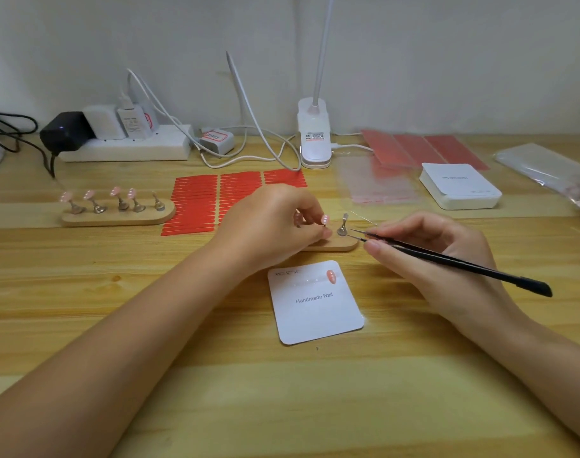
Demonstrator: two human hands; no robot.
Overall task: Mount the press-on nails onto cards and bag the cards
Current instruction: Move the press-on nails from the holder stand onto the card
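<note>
Pinching nail (324, 220) — left fingers (316, 215)

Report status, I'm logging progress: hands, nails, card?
Left hand pinching pink nail stand. Right hand gripping black tweezers. White card: one nail mounted. Nothing blocking.

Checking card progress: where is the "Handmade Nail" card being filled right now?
In the head view, the card lies flat on the wooden table, centre, just in front of the small wooden stand, between both forearms, one pink nail at its top right.
</note>
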